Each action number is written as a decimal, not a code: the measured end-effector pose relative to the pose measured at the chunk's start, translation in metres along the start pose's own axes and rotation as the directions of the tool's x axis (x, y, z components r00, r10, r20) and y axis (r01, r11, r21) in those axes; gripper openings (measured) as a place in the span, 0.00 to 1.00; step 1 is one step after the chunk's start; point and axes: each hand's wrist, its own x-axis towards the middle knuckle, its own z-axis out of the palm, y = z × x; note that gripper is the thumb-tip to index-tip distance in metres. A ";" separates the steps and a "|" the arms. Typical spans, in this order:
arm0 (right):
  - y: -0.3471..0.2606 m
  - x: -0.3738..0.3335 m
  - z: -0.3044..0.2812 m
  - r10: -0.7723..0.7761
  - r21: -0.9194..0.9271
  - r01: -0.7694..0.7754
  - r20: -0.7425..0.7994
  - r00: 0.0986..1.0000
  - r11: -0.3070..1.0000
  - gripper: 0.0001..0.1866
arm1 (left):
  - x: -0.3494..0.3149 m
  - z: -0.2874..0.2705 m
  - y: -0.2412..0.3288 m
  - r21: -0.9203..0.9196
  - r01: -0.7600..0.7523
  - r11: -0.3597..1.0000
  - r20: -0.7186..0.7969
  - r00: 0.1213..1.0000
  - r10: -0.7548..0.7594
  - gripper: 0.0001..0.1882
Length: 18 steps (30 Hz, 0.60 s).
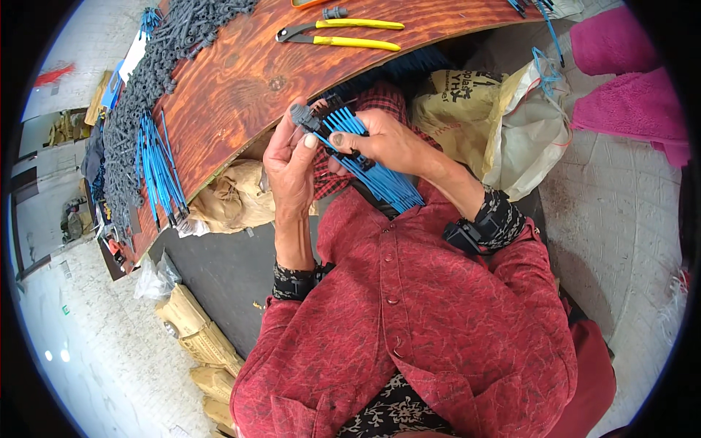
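In front of my chest, my right hand [391, 142] is closed round a bundle of thin blue rods [391, 187] with black tips. The rods slant from the upper left down toward my lap. My left hand [289, 157] is closed in a pinch, thumb and fingers on a grey plastic fitting [302, 117] at the upper end of one rod. Whether that rod sits inside the fitting cannot be made out. Both hands are close together, just off the near edge of the wooden table [241, 95].
Pliers with yellow handles [358, 24] lie on the table. A heap of grey fittings [135, 120] runs along its left side, beside another bundle of blue rods [157, 175]. A woven sack [526, 131] stands at the right, near magenta cloth covers [621, 102]. Cardboard pieces [201, 336] lie lower left.
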 end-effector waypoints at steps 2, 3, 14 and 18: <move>-0.001 0.003 -0.001 -0.005 -0.097 0.003 -0.019 1.000 0.995 0.17 | -0.003 0.003 0.002 -0.016 0.019 1.000 -0.066 0.998 -0.020 0.31; 0.001 0.003 -0.001 -0.007 -0.099 0.005 -0.019 1.000 0.995 0.17 | -0.004 0.003 0.002 -0.016 0.016 1.000 -0.065 0.998 -0.017 0.31; 0.000 -0.003 -0.001 0.004 0.078 -0.005 0.008 1.000 0.997 0.16 | -0.006 0.012 -0.002 0.126 -0.063 0.990 -0.158 0.984 0.082 0.31; 0.009 0.001 -0.002 -0.014 -0.016 0.014 -0.002 1.000 1.000 0.17 | -0.006 0.012 0.000 0.165 -0.091 0.982 -0.129 0.985 0.113 0.29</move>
